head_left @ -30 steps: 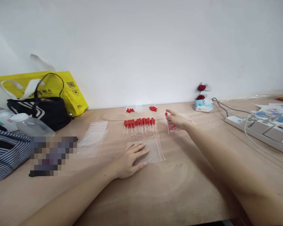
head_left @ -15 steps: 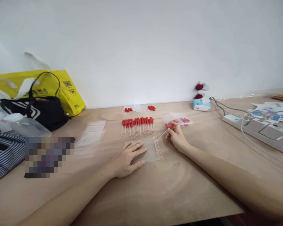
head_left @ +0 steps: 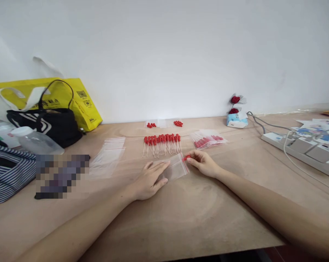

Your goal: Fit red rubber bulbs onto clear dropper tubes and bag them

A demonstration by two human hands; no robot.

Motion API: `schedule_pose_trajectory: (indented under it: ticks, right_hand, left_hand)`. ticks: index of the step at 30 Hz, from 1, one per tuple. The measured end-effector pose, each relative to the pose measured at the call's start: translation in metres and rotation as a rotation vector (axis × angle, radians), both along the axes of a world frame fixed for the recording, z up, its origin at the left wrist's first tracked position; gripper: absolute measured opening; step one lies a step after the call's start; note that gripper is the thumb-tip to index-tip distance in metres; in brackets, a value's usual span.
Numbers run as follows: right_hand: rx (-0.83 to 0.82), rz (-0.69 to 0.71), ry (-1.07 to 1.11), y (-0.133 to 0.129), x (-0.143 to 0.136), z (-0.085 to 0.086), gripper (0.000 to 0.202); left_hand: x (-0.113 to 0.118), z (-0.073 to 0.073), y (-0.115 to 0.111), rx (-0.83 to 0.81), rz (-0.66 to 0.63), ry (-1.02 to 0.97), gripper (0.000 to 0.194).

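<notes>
A clear zip bag (head_left: 177, 171) with a red line along its mouth lies on the table. My left hand (head_left: 151, 182) rests flat on the bag's left part, fingers stretched out. At the bag's right end, my right hand (head_left: 204, 163) pinches a dropper by its red bulb (head_left: 186, 157); the thin clear stem points left into the bag's mouth, though it is hard to make out. Just beyond the bag lies a row of red-bulbed droppers (head_left: 162, 140). Filled bags of droppers (head_left: 205, 140) are stacked past my right hand.
Flat empty zip bags (head_left: 108, 156) lie to the left. Small bags with loose red bulbs (head_left: 178, 123) sit by the wall. Yellow and black bags (head_left: 91, 114) and a plastic bottle (head_left: 37, 140) stand far left. A power strip (head_left: 303, 153) with cables is at right.
My right hand has brought the dropper left and nearer, from beside the filled bags to the zip bag's mouth. My left hand stays on the bag, which is turned slightly.
</notes>
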State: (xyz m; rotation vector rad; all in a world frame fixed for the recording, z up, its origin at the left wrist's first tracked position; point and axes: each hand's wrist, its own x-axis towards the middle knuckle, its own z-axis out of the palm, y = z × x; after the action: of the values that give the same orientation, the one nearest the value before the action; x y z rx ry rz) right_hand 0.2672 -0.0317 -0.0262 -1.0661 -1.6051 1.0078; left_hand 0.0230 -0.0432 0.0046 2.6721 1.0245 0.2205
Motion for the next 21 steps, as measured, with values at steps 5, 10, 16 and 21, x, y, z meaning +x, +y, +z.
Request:
schedule_pose_trajectory:
  ticks: [5, 10, 16, 21]
  right_hand:
    - [0.014, 0.11, -0.15, 0.0, -0.001, 0.006, 0.025]
    - [-0.019, 0.339, -0.076, 0.002, -0.012, 0.012, 0.025]
    - [-0.078, 0.337, -0.126, 0.005, -0.002, 0.013, 0.033]
    - [-0.011, 0.288, -0.175, 0.005, 0.001, 0.009, 0.028]
  left_hand:
    - [0.002, -0.002, 0.0, -0.008, 0.007, 0.01, 0.047]
    - [0.002, -0.004, 0.002, -0.056, -0.016, -0.076, 0.064]
    - [-0.014, 0.006, 0.005, -0.138, 0.006, -0.17, 0.062]
    - [-0.023, 0.006, 0.008, -0.158, -0.036, -0.172, 0.062]
